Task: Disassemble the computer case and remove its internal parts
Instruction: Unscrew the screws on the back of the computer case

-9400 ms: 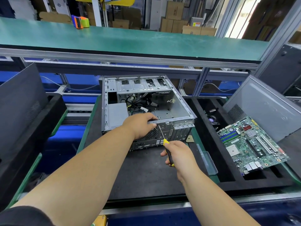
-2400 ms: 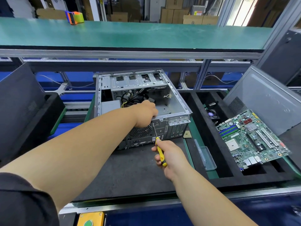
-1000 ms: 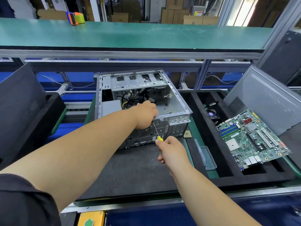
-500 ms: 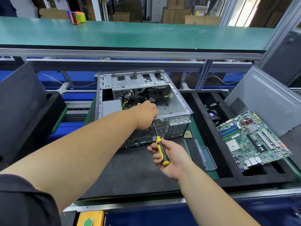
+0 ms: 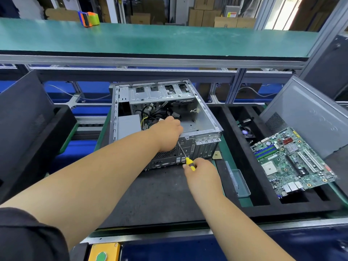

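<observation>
A dark, grainy foam mat is covering the desk at the frame's centre, under a green shelf with cardboard boxes stacked behind. The open grey sheet-metal computer case is lying mid-frame, tangled cables inside. The left hand is gripping its rear rim, fingertips hidden. The right hand is holding a yellow-handled screwdriver against the back panel. A green rectangular motherboard is leaning at right.
</observation>
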A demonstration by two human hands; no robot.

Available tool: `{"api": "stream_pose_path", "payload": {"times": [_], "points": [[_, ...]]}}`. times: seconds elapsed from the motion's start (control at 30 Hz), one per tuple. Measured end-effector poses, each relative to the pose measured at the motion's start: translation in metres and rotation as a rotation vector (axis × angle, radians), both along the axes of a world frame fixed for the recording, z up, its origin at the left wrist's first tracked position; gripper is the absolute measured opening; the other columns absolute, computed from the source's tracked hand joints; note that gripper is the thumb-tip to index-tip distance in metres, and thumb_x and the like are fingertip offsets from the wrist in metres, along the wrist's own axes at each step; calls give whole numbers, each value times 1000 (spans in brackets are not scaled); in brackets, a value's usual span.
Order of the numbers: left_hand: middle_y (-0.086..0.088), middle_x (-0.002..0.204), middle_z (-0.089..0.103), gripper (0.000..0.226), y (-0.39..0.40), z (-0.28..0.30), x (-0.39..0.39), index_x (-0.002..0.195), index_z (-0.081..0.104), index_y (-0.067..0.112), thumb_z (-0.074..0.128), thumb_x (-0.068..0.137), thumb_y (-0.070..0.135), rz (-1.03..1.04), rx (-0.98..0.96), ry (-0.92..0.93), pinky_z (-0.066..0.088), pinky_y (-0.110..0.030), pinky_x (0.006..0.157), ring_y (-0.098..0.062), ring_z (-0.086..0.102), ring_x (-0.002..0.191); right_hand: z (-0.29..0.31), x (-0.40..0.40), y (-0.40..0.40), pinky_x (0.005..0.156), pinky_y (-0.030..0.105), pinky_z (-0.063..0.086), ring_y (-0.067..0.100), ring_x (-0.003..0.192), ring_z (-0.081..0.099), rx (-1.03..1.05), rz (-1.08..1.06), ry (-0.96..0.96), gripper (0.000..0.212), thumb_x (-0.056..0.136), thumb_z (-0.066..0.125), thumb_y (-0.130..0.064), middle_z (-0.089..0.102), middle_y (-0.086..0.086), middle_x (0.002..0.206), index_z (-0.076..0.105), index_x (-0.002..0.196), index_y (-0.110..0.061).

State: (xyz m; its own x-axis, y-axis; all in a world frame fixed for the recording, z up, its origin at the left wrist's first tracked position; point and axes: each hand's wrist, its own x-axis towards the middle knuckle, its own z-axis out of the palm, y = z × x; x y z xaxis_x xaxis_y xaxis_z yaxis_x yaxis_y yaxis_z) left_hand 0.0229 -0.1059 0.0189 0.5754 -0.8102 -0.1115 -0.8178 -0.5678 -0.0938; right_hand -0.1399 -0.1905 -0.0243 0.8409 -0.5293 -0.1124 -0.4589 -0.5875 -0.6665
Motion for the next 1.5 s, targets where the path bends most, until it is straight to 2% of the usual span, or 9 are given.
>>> {"api": "stream_pose_path", "payload": {"times": [0.07,0.13,0.23,0.37,0.47,0.6,0.8,1.13,1.5], "points": [[-6,110,44,23,0,-2,-1,100,49,14,42,85,-3,34,-36,-6,30,-33,74,-23,37,100,1,1,-2,49,31,27,14,56,40,18,27,9,38,97,51,-37,50,-1,72,41,66,-18],[-5,117,45,35,2,-5,-1,114,53,18,44,87,-3,87,-146,68,34,-34,77,-24,40,105,2,7,-3,52,28,38,15,56,47,331,-53,4,33,99,45,-31,62,-2,76,54,71,-15],[0,115,48,42,9,-4,-8,128,49,28,47,94,3,234,-569,263,43,-35,86,-19,49,101,2,17,-1,40,17,36,10,42,45,661,-206,64,27,96,45,-17,66,-3,72,62,76,-13],[10,85,57,13,19,-6,-35,94,58,30,52,94,18,411,-1047,332,48,-30,69,-10,53,74,0,18,-1,34,15,33,8,30,44,830,-257,92,26,98,49,-22,66,-4,61,65,80,-11],[8,74,66,15,23,-17,-55,80,60,29,53,91,23,570,-1060,513,51,-31,66,-14,63,69,1,15,0,35,15,34,9,31,45,929,-260,71,25,99,48,-23,68,2,75,65,87,-8],[3,78,72,14,14,-34,-63,84,65,17,54,93,19,906,-1021,875,48,-26,62,-11,65,63,0,11,0,37,18,35,8,34,46,986,-241,48,25,100,49,-23,66,5,80,65,88,-8],[1,93,72,17,-2,-37,-69,94,67,14,58,96,28,1235,-1394,1527,46,-20,63,-10,64,80,1,5,-1,40,20,37,8,38,48,1070,-243,0,24,99,52,-23,66,5,75,67,92,-5],[3,80,69,16,-19,-33,-70,85,64,13,56,98,19,1307,-1618,1468,42,-10,43,-5,61,69,-3,8,1,39,21,36,9,39,49,1080,-246,41,25,99,51,-25,62,4,72,66,85,-10],[5,66,73,17,-18,-35,-68,87,67,12,55,98,18,1307,-1664,1576,47,-11,44,-2,66,58,-10,8,2,39,19,37,9,39,51,952,-217,-24,17,92,59,-26,62,3,76,61,87,-10]]}}
